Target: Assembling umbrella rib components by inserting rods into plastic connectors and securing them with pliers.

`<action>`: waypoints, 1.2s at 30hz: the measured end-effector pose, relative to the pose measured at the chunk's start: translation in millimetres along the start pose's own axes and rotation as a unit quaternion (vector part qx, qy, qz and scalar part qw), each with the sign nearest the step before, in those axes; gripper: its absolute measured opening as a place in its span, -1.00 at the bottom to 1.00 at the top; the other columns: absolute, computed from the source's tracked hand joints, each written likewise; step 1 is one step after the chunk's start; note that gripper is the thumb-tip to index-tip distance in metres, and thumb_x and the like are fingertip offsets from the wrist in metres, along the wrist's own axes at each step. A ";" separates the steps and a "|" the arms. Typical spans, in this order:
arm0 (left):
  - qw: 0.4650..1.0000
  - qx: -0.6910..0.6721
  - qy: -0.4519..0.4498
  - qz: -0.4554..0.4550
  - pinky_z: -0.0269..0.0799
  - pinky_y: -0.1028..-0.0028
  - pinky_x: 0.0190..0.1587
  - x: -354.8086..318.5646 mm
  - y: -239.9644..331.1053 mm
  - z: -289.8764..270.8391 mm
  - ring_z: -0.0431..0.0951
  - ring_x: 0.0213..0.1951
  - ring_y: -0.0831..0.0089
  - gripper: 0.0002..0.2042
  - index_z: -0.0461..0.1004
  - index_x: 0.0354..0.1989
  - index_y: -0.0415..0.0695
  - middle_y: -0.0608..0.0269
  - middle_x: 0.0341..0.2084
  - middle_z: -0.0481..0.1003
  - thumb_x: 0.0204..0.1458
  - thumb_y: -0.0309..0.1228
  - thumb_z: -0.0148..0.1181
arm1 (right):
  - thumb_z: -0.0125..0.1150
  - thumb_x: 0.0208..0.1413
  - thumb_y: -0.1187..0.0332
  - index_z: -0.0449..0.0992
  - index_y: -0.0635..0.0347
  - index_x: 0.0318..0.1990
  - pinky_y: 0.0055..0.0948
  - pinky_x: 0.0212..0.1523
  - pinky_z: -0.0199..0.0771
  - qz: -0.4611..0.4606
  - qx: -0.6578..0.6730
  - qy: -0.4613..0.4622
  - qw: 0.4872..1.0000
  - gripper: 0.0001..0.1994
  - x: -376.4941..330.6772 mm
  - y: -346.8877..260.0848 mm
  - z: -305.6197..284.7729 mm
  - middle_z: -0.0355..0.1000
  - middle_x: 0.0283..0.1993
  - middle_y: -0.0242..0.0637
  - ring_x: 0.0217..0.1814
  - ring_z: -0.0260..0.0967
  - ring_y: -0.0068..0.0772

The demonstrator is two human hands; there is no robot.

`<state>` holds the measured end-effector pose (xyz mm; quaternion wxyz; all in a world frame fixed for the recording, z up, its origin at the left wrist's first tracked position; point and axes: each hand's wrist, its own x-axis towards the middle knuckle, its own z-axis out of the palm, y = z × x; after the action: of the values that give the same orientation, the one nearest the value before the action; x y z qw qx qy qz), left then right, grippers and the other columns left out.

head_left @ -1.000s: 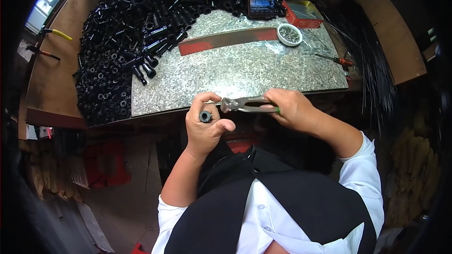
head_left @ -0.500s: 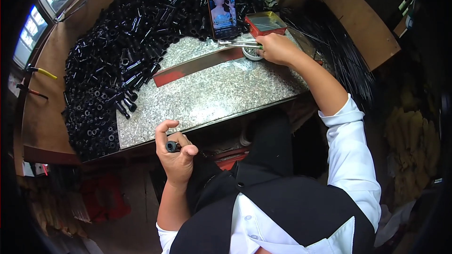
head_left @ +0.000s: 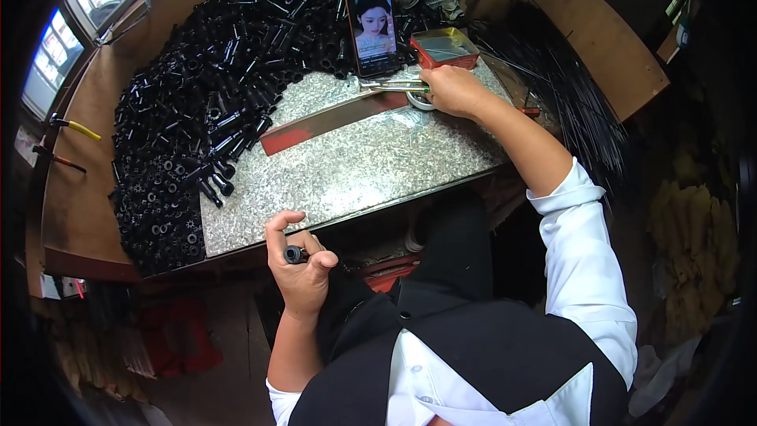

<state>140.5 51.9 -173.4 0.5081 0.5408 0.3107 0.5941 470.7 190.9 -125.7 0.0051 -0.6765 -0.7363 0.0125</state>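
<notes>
Here, in the head view, the left hand was held low, just in front of the near edge of the tabletop, with its fingers curled and pinched on a small black cylindrical part, thumb against one side and the end of the part facing up. The right hand was stretched out to the far side of the tabletop, fingers closed round the handles of metal pliers, which pointed left and lay level just above the surface; a small round white container sat partly under that hand. A red tray stood just behind the hand. A phone leaned upright beside the tray, screen lit. A large heap of black parts covered the left and far side. A red-and-grey strip lay slantwise across the speckled surface. Thin black rods lay bundled at right.
</notes>
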 end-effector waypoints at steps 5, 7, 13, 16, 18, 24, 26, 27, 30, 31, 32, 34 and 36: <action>1.000 0.001 -0.008 -0.004 0.01 0.71 -0.60 -0.5 -0.3 1.4 0.15 -0.70 0.75 -0.29 0.18 -0.03 -0.27 0.52 -0.80 0.18 -0.19 -0.09 0.45 | 0.13 0.03 0.31 0.50 0.22 -0.22 -0.08 -0.12 0.43 0.006 0.024 -0.010 1.000 -0.79 0.4 0.7 -1.9 0.50 -0.23 0.02 -0.14 0.46 0.04; 1.000 0.003 -0.009 -0.002 0.01 0.70 -0.60 -1.0 0.6 2.8 0.14 -0.70 0.75 -0.29 0.18 -0.03 -0.27 0.52 -0.80 0.18 -0.19 -0.08 0.45 | 0.11 0.04 0.33 0.50 0.21 -0.21 -0.08 -0.12 0.43 -0.013 0.028 -0.029 0.999 -0.79 1.9 -1.0 -1.9 0.50 -0.23 0.02 -0.13 0.46 0.05; 1.000 0.011 -0.008 -0.001 0.01 0.71 -0.60 -2.5 0.5 1.3 0.14 -0.69 0.76 -0.30 0.19 -0.04 -0.27 0.52 -0.79 0.18 -0.18 -0.07 0.44 | 0.11 0.02 0.33 0.50 0.20 -0.21 -0.06 -0.14 0.44 -0.034 0.006 -0.022 0.999 -0.79 7.0 -2.2 -0.2 0.49 -0.24 0.03 -0.16 0.46 0.06; 1.000 0.014 -0.009 -0.002 0.01 0.71 -0.59 -3.6 0.6 -0.2 0.14 -0.69 0.76 -0.30 0.19 -0.04 -0.28 0.52 -0.79 0.18 -0.18 -0.06 0.43 | 0.15 -0.01 0.34 0.46 0.21 -0.27 -0.04 -0.18 0.41 -0.030 0.027 0.001 0.999 -0.83 5.9 -1.2 2.6 0.49 -0.32 0.02 -0.19 0.45 0.08; 1.000 0.017 -0.011 -0.002 0.00 0.71 -0.59 -3.6 0.8 0.2 0.14 -0.69 0.76 -0.30 0.19 -0.04 -0.27 0.53 -0.79 0.18 -0.18 -0.05 0.43 | 0.14 0.00 0.33 0.46 0.21 -0.28 -0.03 -0.17 0.41 -0.032 0.035 0.024 0.999 -0.83 4.8 1.2 5.3 0.49 -0.33 0.02 -0.19 0.45 0.08; 1.000 0.022 -0.007 0.000 -0.02 0.71 -0.60 -3.0 -0.1 5.5 0.13 -0.69 0.77 -0.30 0.19 -0.04 -0.27 0.53 -0.79 0.18 -0.19 -0.06 0.44 | 0.11 0.05 0.28 0.45 0.20 -0.30 -0.15 -0.28 0.38 -0.038 0.181 0.126 0.975 -0.82 -9.8 -2.7 8.8 0.44 -0.41 -0.03 -0.33 0.41 -0.02; 1.000 0.026 -0.009 0.009 -0.03 0.71 -0.60 -2.8 -0.4 6.9 0.11 -0.69 0.77 -0.30 0.18 -0.03 -0.25 0.53 -0.79 0.17 -0.19 -0.09 0.45 | 0.12 0.11 0.28 0.41 0.22 -0.35 -0.42 -0.44 0.23 -0.073 0.337 0.170 0.923 -0.82 -24.3 -22.6 6.3 0.30 -0.57 -0.29 -0.52 0.22 -0.42; 1.000 0.028 -0.005 0.005 -0.03 0.71 -0.60 -3.0 -0.1 8.1 0.11 -0.69 0.77 -0.30 0.18 -0.03 -0.25 0.53 -0.79 0.17 -0.19 -0.09 0.45 | 0.14 0.11 0.30 0.42 0.22 -0.36 -0.51 -0.45 0.20 -0.079 0.425 0.143 0.891 -0.83 -32.9 -37.7 5.3 0.26 -0.56 -0.47 -0.50 0.17 -0.62; 0.994 0.104 -0.037 -0.009 0.01 0.70 -0.57 0.0 6.7 15.1 0.17 -0.65 0.75 -0.23 0.14 0.03 -0.27 0.51 -0.75 0.21 -0.14 0.06 0.36 | 0.17 0.12 0.32 0.44 0.21 -0.31 -0.63 -0.48 0.15 -0.124 0.585 0.060 0.799 -0.86 -70.3 -81.7 -2.0 0.26 -0.52 -0.56 -0.49 0.15 -0.74; 0.994 0.104 -0.041 -0.013 -0.01 0.70 -0.57 1.5 6.1 19.0 0.15 -0.66 0.75 -0.23 0.13 0.04 -0.26 0.51 -0.75 0.20 -0.15 0.04 0.37 | 0.18 0.12 0.33 0.44 0.20 -0.29 -0.65 -0.49 0.14 -0.134 0.631 0.023 0.764 -0.86 -80.9 -92.9 1.4 0.26 -0.52 -0.56 -0.49 0.14 -0.76; 0.994 0.103 -0.045 -0.016 -0.02 0.70 -0.57 2.1 5.3 21.5 0.14 -0.66 0.76 -0.23 0.13 0.04 -0.25 0.52 -0.75 0.20 -0.16 0.02 0.39 | 0.18 0.13 0.33 0.44 0.18 -0.25 -0.68 -0.51 0.11 -0.149 0.649 0.009 0.746 -0.86 -89.4 -102.8 7.7 0.25 -0.53 -0.57 -0.51 0.13 -0.78; 0.996 0.078 -0.038 0.002 -0.06 0.70 -0.60 2.4 1.8 24.3 0.07 -0.69 0.78 -0.29 0.17 -0.01 -0.24 0.56 -0.79 0.11 -0.22 -0.17 0.49 | 0.11 0.17 0.36 0.42 0.21 -0.25 -0.64 -0.46 0.17 -0.192 0.668 -0.004 0.719 -0.88 -105.3 -125.3 9.8 0.28 -0.39 -0.48 -0.46 0.15 -0.73; 0.995 0.082 -0.050 0.004 -0.05 0.71 -0.60 2.3 1.4 25.8 0.09 -0.68 0.79 -0.30 0.17 -0.01 -0.23 0.56 -0.80 0.13 -0.22 -0.18 0.49 | 0.05 0.21 0.38 0.39 0.22 -0.26 -0.56 -0.34 0.24 -0.246 0.654 0.012 0.715 -0.90 -113.6 -138.9 16.5 0.29 -0.25 -0.38 -0.36 0.20 -0.63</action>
<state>165.1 49.0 -165.6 0.4745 0.6105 0.3303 0.5413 341.6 65.8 -137.6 0.4579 -0.2993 -0.6847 0.4815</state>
